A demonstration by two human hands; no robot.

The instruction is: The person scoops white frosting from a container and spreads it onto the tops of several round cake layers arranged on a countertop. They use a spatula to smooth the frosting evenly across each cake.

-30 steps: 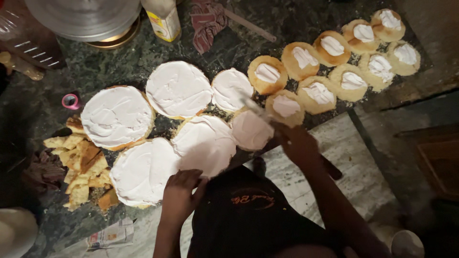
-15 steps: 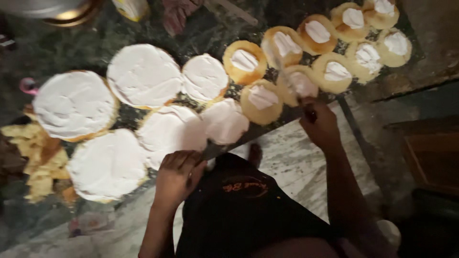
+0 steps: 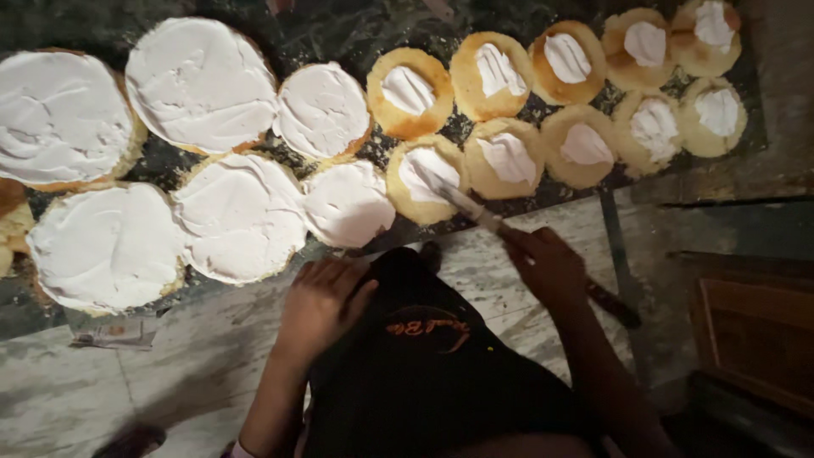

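While knife-gripping, right hand point(image 3: 549, 270) (fingers curled)

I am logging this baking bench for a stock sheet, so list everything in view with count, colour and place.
Large frosted cake rounds: four, white cream on top, left side of the counter.
Medium frosted rounds: two, white, centre.
Small sponge rounds: ten, golden with a white dab of cream, two rows running to the right.
Counter: one, dark green stone.
Knife: one, cream-smeared blade resting on a small round.
Dark garment: one, black with an orange mark, bottom centre.
Left hand: empty, at the counter edge.
Right hand: fingers closed on the knife handle.
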